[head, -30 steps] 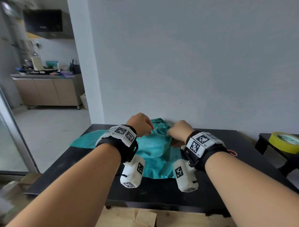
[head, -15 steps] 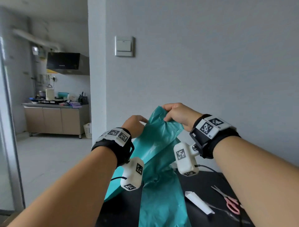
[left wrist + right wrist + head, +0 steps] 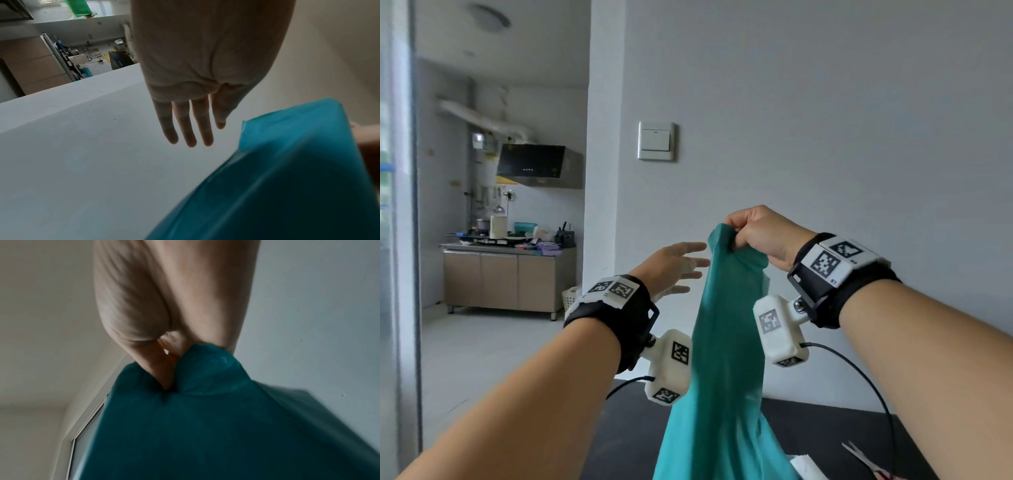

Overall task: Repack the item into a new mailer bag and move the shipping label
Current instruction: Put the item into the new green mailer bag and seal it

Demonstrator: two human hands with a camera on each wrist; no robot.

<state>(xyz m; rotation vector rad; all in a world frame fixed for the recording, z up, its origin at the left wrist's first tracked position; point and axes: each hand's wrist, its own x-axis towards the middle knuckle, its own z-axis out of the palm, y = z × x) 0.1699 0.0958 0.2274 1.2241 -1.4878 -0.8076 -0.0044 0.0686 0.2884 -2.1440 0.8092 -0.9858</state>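
A teal mailer bag (image 3: 726, 359) hangs in the air above the black table (image 3: 825, 421). My right hand (image 3: 743, 236) pinches its top edge and holds it up; in the right wrist view the fingers (image 3: 164, 369) curl into the teal plastic (image 3: 205, 426). My left hand (image 3: 688, 265) is just left of the bag with straight, spread fingers and holds nothing. In the left wrist view the fingers (image 3: 189, 129) stand apart from the bag's upper corner (image 3: 298, 146). What is in the bag is hidden.
Scissors (image 3: 863, 459) and a white packet (image 3: 808, 467) lie on the table at the lower right. A grey wall with a light switch (image 3: 656, 140) stands close behind. A kitchen counter (image 3: 510, 274) is far off at the left.
Both hands lifted the bag off the table and raised it high. My left hand has let go of it and opened; my right hand keeps its grip at the top.
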